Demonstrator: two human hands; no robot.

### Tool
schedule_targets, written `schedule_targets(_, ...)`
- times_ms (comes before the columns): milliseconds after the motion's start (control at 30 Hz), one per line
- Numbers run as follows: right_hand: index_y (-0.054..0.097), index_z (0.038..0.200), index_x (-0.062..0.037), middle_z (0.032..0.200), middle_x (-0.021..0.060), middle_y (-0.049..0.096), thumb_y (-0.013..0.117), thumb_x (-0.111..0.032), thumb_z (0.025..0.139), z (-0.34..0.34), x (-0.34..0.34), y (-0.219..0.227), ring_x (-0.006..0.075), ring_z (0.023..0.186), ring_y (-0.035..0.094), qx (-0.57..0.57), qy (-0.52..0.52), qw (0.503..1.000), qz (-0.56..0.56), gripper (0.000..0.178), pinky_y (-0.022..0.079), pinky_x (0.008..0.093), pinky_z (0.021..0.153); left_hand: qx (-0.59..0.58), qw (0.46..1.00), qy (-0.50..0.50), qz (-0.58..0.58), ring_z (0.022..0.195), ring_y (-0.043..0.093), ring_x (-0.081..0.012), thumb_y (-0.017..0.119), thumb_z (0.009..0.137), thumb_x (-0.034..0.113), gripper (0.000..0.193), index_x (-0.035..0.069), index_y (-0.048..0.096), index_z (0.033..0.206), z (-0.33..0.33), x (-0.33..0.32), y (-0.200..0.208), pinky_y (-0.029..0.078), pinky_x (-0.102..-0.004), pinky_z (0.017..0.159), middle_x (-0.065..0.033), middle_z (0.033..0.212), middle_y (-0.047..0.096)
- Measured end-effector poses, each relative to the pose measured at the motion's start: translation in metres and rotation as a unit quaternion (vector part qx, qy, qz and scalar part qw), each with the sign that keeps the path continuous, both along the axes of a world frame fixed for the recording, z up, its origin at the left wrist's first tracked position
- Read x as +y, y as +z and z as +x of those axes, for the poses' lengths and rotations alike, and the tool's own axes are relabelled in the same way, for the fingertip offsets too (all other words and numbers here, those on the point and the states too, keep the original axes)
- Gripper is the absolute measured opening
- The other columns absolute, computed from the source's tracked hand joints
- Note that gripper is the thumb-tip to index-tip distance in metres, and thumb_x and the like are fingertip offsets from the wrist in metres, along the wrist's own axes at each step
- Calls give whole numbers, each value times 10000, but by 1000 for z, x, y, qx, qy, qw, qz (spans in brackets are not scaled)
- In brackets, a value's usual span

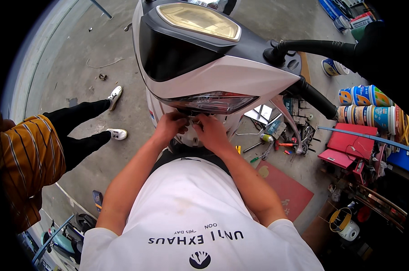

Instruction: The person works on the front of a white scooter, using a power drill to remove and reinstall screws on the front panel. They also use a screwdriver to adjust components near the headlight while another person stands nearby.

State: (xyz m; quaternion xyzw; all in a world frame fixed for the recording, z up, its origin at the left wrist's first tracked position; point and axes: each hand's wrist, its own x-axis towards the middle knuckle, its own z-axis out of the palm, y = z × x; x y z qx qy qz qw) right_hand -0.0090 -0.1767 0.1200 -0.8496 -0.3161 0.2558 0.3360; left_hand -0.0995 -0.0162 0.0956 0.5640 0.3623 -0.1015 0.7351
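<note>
A white and black scooter front (240, 74) stands upright before me, with a clear-lensed headlight (216, 102) low on it. Just under that headlight both hands work close together at a dark gap. My left hand (170, 126) is closed, its fingers curled against the underside; what they grip is hidden. Close beside it, my right hand (209, 129) pinches with thumb and forefinger at something small that I cannot make out. A pale dash panel (200, 21) tops the scooter. On the right a black handlebar grip (319, 97) and a silver brake lever (290, 124) stick out.
Scattered tools (299, 131) lie on the floor to the right, near a red mat (285, 189). Beyond are an open red case (351, 144) and stacked paint buckets (364, 110). At the left stands a person in a striped orange top (35, 153); a parked scooter (62, 241) is lower left.
</note>
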Motion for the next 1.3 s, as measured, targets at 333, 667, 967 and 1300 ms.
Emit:
schedule_targets(333,696,930,-33,825,192,690,639,-216,858,-7,7,-36,382,787,667,4,-88,995,34,205,517,457,706,25,996,69,-57,775,674,-204,599,909,91,250,-78,618,1092,1,-5,3,558,-303,684,-129,921,687)
schedule_targets(667,713,937,-37,808,188,688,626,-208,874,-2,14,-43,369,769,673,51,-98,992,54,202,519,428,697,95,971,118,-182,795,650,-189,599,941,100,226,-25,612,1129,2,-3,0,552,-314,713,-109,987,685)
schedule_targets(967,713,955,-42,815,189,689,621,-192,867,-1,16,-48,372,782,678,75,-98,991,47,197,521,427,692,48,981,113,-150,742,639,-171,607,917,80,294,32,590,1206,-1,-8,-5,530,-291,663,-95,973,684)
schedule_targets(1300,657,1009,49,896,209,688,608,-137,874,5,25,-55,269,838,659,142,-166,964,151,236,486,369,778,-123,852,-88,501,709,679,-204,576,860,72,219,-28,645,1042,1,-11,-19,513,-350,640,-158,802,690)
